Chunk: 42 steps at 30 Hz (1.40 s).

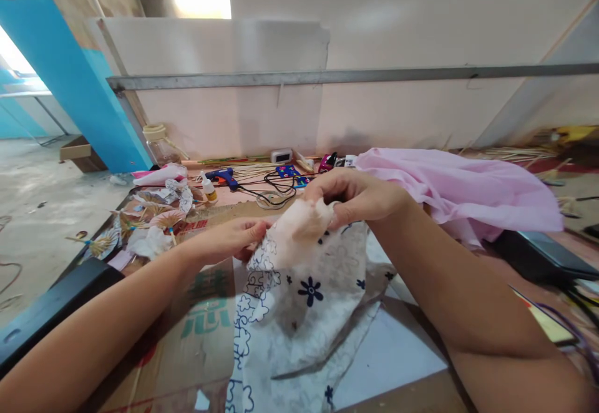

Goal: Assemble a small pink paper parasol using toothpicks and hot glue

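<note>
A white fabric piece (299, 332) with dark blue flowers and outlined blossoms along its left edge hangs from both hands over the worktop. My left hand (238, 238) pinches its upper left edge between thumb and fingers. Against the top of the fabric, my right hand (358, 194) grips a wad of white cotton stuffing (309, 219) with thumb and fingertips. The wad covers the fabric's upper part. My right fingertips are partly hidden behind it. Under the fabric lie a white paper sheet (397, 357) and a cardboard sheet (187, 350).
A blue glue gun (223, 177) with its cord and a small glue bottle (208, 188) stand behind my left hand. Crumpled scraps and small paper fans (168, 218) lie at left. Pink cloth (458, 185) spreads at right, near a black device (545, 257). A glass jar (161, 145) stands by the wall.
</note>
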{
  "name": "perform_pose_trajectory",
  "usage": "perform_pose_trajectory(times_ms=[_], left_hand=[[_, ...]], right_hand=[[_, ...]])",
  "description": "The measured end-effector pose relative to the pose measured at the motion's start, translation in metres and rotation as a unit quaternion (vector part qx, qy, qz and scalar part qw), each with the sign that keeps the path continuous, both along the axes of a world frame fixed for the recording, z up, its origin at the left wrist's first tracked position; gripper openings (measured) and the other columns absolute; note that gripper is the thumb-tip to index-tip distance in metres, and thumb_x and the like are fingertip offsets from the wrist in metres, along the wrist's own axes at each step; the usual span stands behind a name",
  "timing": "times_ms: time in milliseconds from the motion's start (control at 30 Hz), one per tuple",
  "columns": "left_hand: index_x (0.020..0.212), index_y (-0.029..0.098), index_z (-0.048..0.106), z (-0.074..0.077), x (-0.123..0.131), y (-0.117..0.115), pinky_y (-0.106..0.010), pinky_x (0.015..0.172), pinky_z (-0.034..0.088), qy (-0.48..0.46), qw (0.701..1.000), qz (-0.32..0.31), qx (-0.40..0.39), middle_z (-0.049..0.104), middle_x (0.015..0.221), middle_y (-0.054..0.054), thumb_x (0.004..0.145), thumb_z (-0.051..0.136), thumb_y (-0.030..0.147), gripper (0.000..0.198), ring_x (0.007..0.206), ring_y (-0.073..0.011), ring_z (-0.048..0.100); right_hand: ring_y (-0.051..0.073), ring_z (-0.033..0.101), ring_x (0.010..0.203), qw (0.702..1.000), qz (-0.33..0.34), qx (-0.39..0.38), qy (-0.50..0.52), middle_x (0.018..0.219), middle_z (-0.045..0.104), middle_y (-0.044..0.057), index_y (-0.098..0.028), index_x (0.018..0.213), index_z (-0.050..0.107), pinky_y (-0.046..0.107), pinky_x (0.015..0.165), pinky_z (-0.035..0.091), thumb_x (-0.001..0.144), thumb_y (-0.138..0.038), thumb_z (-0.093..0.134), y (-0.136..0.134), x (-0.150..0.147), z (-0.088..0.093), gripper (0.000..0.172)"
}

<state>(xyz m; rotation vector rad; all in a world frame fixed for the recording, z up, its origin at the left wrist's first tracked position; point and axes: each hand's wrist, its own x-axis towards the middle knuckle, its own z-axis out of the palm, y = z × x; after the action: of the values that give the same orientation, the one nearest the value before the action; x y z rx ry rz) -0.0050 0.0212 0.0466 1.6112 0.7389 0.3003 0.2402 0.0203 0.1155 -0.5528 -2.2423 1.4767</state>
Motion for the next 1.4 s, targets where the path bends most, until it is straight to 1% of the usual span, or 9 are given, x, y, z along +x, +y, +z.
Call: perform_pose_trajectory(times_ms=[167, 400, 533, 700, 1000, 1100, 1200, 1267, 1400], left_hand=[[0.129, 0.026, 0.051, 0.028, -0.011, 0.001, -0.017, 0.050, 0.039, -0.076, 0.979, 0.180, 0.066, 0.063, 0.101, -0.005, 0.073, 0.069, 0.052, 0.065, 0.067, -0.0095, 0.055], [0.125, 0.024, 0.056, 0.080, -0.044, -0.007, -0.016, 0.046, 0.041, -0.061, 0.887, 0.319, 0.328, 0.054, 0.081, 0.001, 0.074, 0.070, 0.031, 0.054, 0.055, -0.0046, 0.044], [0.128, 0.023, 0.052, 0.077, -0.044, -0.010, -0.017, 0.047, 0.041, 0.000, 0.865, 0.303, 0.400, 0.055, 0.091, -0.002, 0.080, 0.065, 0.032, 0.051, 0.057, -0.0055, 0.046], [0.130, 0.023, 0.051, 0.068, -0.040, -0.008, -0.018, 0.045, 0.035, 0.025, 0.870, 0.256, 0.421, 0.055, 0.093, -0.002, 0.084, 0.061, 0.030, 0.047, 0.053, -0.0035, 0.037], [0.133, 0.023, 0.052, 0.075, -0.047, -0.006, -0.018, 0.047, 0.042, 0.019, 0.863, 0.315, 0.394, 0.054, 0.092, -0.003, 0.082, 0.063, 0.037, 0.054, 0.061, -0.0075, 0.051], [0.122, 0.023, 0.061, 0.085, -0.056, -0.013, -0.017, 0.048, 0.041, 0.066, 0.903, 0.209, 0.368, 0.058, 0.077, -0.001, 0.084, 0.061, 0.033, 0.040, 0.057, -0.0082, 0.050], [0.093, 0.024, 0.076, 0.089, -0.058, -0.021, -0.022, 0.071, 0.050, 0.167, 0.937, -0.130, 0.279, 0.068, 0.087, -0.005, 0.086, 0.057, 0.021, 0.020, 0.079, -0.0149, 0.061], [0.091, 0.027, 0.077, 0.086, -0.054, -0.023, -0.020, 0.072, 0.049, 0.211, 0.922, -0.210, 0.248, 0.069, 0.088, -0.004, 0.088, 0.053, 0.017, 0.026, 0.081, -0.0141, 0.062], [0.092, 0.029, 0.077, 0.077, -0.043, -0.024, -0.018, 0.070, 0.048, 0.243, 0.909, -0.229, 0.250, 0.070, 0.088, -0.003, 0.087, 0.050, 0.014, 0.031, 0.079, -0.0130, 0.063]], right_hand=[[0.010, 0.048, 0.061, 0.991, -0.053, 0.093, -0.075, 0.068, 0.053, -0.001, -0.017, 0.073, 0.053, 0.021, 0.053, 0.037, 0.072, -0.067, 0.062, 0.001, 0.005, 0.009, 0.051], [0.014, 0.054, 0.069, 0.912, -0.291, 0.201, -0.210, 0.079, 0.062, 0.002, -0.019, 0.087, 0.060, 0.023, 0.058, 0.037, 0.082, -0.042, 0.055, 0.012, 0.016, 0.015, 0.025], [0.017, 0.056, 0.074, 0.886, -0.337, 0.226, -0.224, 0.087, 0.063, 0.004, -0.018, 0.096, 0.056, 0.025, 0.062, 0.039, 0.077, -0.037, 0.060, 0.012, 0.011, 0.014, 0.027], [0.016, 0.053, 0.070, 0.904, -0.292, 0.222, -0.220, 0.082, 0.061, 0.003, -0.018, 0.097, 0.060, 0.025, 0.060, 0.037, 0.080, -0.045, 0.057, 0.008, -0.004, 0.011, 0.032], [0.012, 0.045, 0.062, 0.924, -0.305, 0.219, -0.071, 0.069, 0.051, -0.001, -0.017, 0.082, 0.060, 0.024, 0.056, 0.033, 0.080, -0.038, 0.057, 0.011, -0.004, 0.005, 0.021], [0.013, 0.051, 0.068, 0.942, -0.182, 0.257, -0.116, 0.076, 0.058, 0.002, -0.017, 0.081, 0.063, 0.025, 0.060, 0.038, 0.081, -0.033, 0.059, -0.009, 0.001, 0.017, 0.017], [0.014, 0.059, 0.071, 0.945, 0.045, 0.179, -0.272, 0.083, 0.068, 0.003, -0.021, 0.093, 0.072, 0.025, 0.061, 0.041, 0.083, -0.031, 0.061, -0.031, 0.002, 0.027, 0.018], [0.015, 0.061, 0.069, 0.930, 0.072, 0.153, -0.327, 0.084, 0.071, 0.004, -0.024, 0.097, 0.074, 0.026, 0.060, 0.042, 0.084, -0.032, 0.061, -0.039, -0.001, 0.027, 0.020], [0.019, 0.064, 0.075, 0.915, -0.006, 0.211, -0.344, 0.088, 0.073, 0.004, -0.026, 0.098, 0.075, 0.029, 0.063, 0.044, 0.085, -0.036, 0.057, -0.028, -0.004, 0.013, 0.024]])
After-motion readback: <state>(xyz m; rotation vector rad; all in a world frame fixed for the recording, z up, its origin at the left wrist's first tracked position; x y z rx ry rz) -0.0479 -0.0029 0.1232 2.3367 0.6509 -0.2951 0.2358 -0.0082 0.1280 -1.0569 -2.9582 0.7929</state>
